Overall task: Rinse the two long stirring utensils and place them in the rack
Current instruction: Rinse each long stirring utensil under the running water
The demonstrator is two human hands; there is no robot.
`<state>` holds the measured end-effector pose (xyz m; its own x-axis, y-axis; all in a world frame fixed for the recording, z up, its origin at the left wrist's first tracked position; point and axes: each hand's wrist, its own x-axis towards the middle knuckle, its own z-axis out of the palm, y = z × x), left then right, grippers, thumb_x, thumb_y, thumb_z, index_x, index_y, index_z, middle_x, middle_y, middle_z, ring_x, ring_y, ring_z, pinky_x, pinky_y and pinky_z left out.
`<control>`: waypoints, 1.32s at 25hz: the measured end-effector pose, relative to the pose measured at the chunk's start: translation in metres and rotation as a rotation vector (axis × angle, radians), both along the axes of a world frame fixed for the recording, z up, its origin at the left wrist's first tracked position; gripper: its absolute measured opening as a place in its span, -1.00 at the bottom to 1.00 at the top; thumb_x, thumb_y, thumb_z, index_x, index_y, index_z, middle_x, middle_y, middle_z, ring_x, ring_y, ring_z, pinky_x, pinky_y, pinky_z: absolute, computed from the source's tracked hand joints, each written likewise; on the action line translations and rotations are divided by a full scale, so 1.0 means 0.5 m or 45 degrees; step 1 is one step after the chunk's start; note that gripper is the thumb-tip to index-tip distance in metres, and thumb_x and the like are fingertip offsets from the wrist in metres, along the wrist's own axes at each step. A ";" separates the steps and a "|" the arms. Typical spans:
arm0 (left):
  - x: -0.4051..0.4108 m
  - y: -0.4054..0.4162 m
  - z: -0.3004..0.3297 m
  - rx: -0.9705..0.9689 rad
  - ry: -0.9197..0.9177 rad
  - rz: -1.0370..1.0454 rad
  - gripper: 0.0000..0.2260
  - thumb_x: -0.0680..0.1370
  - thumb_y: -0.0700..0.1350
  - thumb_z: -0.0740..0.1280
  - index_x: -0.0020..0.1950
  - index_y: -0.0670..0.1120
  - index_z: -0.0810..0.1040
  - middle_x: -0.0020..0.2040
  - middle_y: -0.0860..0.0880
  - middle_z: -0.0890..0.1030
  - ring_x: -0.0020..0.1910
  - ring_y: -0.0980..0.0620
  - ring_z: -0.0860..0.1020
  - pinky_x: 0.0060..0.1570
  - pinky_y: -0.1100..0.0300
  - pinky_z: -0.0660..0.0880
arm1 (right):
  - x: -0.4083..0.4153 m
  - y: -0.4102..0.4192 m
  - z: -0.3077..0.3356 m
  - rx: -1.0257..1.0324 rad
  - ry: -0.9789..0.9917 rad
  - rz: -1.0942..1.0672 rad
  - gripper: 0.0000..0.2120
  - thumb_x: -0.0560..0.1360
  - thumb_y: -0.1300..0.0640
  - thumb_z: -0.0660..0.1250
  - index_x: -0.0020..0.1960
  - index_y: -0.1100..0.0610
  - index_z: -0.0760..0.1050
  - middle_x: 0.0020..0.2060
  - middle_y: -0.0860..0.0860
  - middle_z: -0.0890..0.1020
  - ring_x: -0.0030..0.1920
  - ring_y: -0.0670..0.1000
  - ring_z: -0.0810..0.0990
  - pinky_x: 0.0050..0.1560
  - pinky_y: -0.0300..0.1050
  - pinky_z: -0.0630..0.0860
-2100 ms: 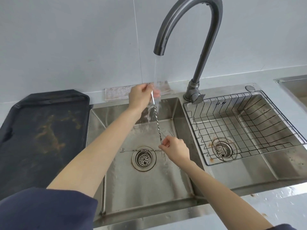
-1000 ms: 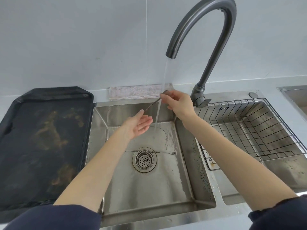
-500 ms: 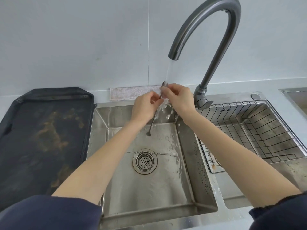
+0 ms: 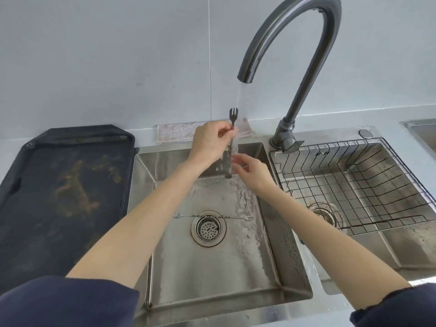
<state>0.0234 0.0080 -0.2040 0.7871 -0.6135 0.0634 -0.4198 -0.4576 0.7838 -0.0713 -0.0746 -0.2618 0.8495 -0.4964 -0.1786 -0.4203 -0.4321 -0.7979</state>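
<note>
I hold one long twisted metal stirrer point(image 4: 233, 119) upright under the running water, fork end up and small spoon end down. My left hand point(image 4: 211, 143) pinches its upper shaft. My right hand point(image 4: 250, 171) touches the lower shaft with spread fingers just above the spoon tip. A second stirrer point(image 4: 213, 217) lies flat across the left sink's floor, just behind the drain. The wire rack point(image 4: 354, 182) sits in the right basin, with nothing in it.
A grey gooseneck faucet point(image 4: 304, 74) arches over the left sink point(image 4: 280, 253), water running. A black tray point(image 4: 61, 192) lies on the counter at left. A folded cloth point(image 4: 179, 133) rests behind the sink by the wall. Another basin edge point(image 4: 422, 131) shows far right.
The stirrer's fork end has risen clear above my left hand. My right hand has slid from the top of the shaft down to its lower part. The second stirrer has not moved.
</note>
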 end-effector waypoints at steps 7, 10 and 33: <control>0.000 0.002 0.024 -0.038 0.087 -0.090 -0.83 0.55 -0.19 0.25 0.04 -0.19 0.60 0.07 -0.11 0.69 0.07 0.02 0.62 0.07 0.38 0.41 | 0.007 0.006 -0.038 -0.143 0.077 -0.061 -0.76 0.56 0.12 0.23 0.09 0.25 0.56 -0.12 0.09 0.53 -0.18 0.00 0.50 -0.13 -0.28 0.38; 0.003 -0.003 0.037 -0.178 0.271 -0.051 -0.86 0.55 -0.20 0.23 -0.02 -0.16 0.58 0.03 -0.11 0.68 0.06 -0.01 0.61 0.12 0.22 0.47 | -0.006 0.011 -0.054 -0.081 0.107 -0.061 -0.78 0.57 0.12 0.22 -0.05 0.23 0.58 -0.30 0.09 0.60 -0.45 -0.08 0.51 -0.47 -0.45 0.38; 0.026 0.002 0.043 -0.429 0.495 0.045 -0.83 0.56 -0.24 0.21 -0.09 -0.05 0.57 -0.17 0.05 0.62 -0.13 0.15 0.61 -0.01 0.33 0.53 | 0.067 0.008 0.016 -0.047 -0.104 -0.219 -0.78 0.54 0.08 0.26 0.00 0.21 0.59 -0.14 0.10 0.69 -0.12 0.08 0.60 0.00 0.01 0.55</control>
<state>0.0361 0.0091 -0.1825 0.8117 -0.5821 -0.0485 -0.0567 -0.1613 0.9853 -0.0380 -0.0705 -0.2537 0.7625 -0.6405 -0.0914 -0.4250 -0.3893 -0.8172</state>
